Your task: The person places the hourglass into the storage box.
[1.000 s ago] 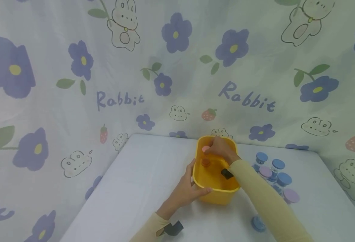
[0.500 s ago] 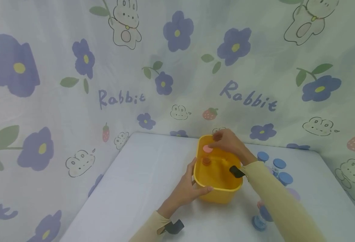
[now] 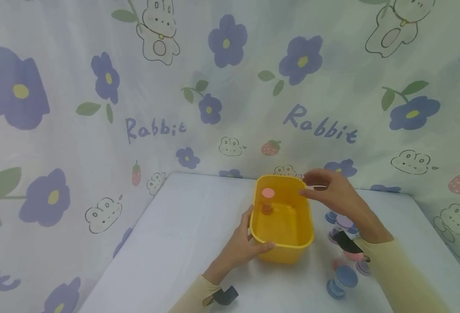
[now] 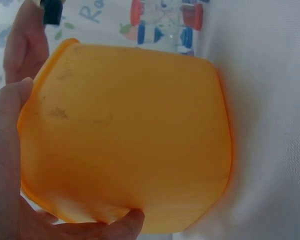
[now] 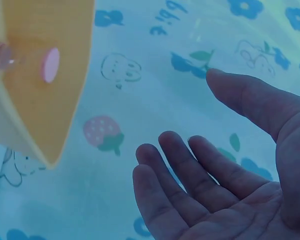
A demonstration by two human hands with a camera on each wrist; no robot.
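A pale curtain (image 3: pixel 237 84) printed with rabbits, strawberries and violet flowers rises behind one white worktop (image 3: pixel 198 213). On it we see one yellow bin (image 3: pixel 280 254), mouth upward, set between two hands, we think so that both can reach it easily. The left hand (image 3: pixel 242 243) grips its near-left corner, thumb over the near rim and fingers curled along the left side, apparently to steady a light container. The right hand (image 3: pixel 335 191) is raised just beside the far-right rim, its fingers well parted from the thumb and holding nothing.

Smallest are what look like sand timers, clear-bodied with coloured caps. One pink-capped timer (image 3: pixel 268 192) stands upright inside the bin, near the left wall; its flat end probably keeps it standing. To the bin's right, one blue timer (image 3: pixel 346 277) stands nearest the person, and beyond it is a group of timers (image 3: pixel 344 221) in blue, lilac and pink. The right forearm (image 3: pixel 398 269) partly hides that group, so we count several there but can give no firm total.
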